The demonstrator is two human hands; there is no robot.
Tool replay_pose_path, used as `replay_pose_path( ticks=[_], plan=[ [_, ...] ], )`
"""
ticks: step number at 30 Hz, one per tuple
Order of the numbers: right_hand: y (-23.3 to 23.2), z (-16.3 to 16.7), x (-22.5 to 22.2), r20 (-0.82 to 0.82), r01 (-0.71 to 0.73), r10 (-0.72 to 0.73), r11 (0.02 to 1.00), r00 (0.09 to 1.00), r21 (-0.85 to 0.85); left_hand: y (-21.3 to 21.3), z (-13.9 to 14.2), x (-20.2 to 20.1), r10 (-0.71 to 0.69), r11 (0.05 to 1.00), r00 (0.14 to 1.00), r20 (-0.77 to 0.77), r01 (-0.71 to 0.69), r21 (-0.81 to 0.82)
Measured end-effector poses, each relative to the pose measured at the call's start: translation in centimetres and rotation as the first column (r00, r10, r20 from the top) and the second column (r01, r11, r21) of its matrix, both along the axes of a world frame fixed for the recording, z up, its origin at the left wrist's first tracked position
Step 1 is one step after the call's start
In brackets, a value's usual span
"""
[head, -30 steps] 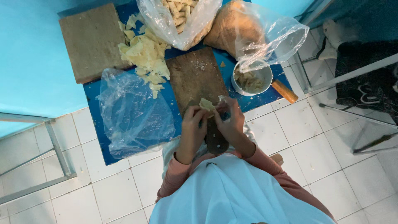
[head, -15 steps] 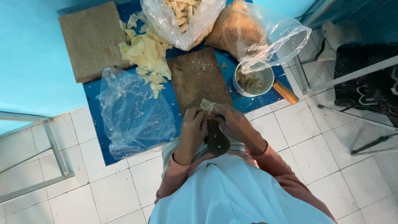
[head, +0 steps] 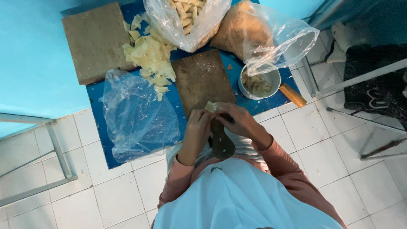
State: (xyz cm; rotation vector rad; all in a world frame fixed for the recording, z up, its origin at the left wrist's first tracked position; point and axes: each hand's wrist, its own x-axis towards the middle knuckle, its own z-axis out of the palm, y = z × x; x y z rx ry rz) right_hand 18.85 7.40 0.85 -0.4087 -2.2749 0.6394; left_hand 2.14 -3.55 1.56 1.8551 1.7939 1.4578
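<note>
Both hands meet at the near edge of a dark wooden cutting board on a blue mat. My left hand and my right hand pinch a small pale yellow piece between them. A knife with a dark wooden handle sits between the hands, its handle pointing toward me; which hand grips it I cannot tell. Pale cut pieces lie heaped left of the board.
A second brown board lies far left. An empty clear bag is on the mat's left. A bag of pale sticks, another bag, a white bowl and an orange handle are behind. Metal frames stand left and right.
My hands stay together over the board's near edge with only slight shifts of the fingers; the view has drifted a little.
</note>
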Motion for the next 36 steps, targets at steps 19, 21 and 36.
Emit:
replay_pose_path(
  ticks=[19,21,36],
  plan=[
    [-0.1,2.7,-0.8,0.067,-0.126,0.123,0.991,0.99,0.04,1.4,0.9,-1.4,0.026,0.985,0.995,0.097,-0.009,-0.171],
    [0.3,2.4,-1.1,0.076,-0.103,0.099,0.993,0.992,0.049,1.1,0.8,-1.2,0.015,0.992,0.998,0.061,-0.007,-0.123],
    [1.0,3.4,-2.8,0.173,0.066,-0.064,0.998,0.983,-0.009,1.7,0.8,-1.4,0.048,0.99,0.998,-0.036,-0.053,-0.128]
  ],
)
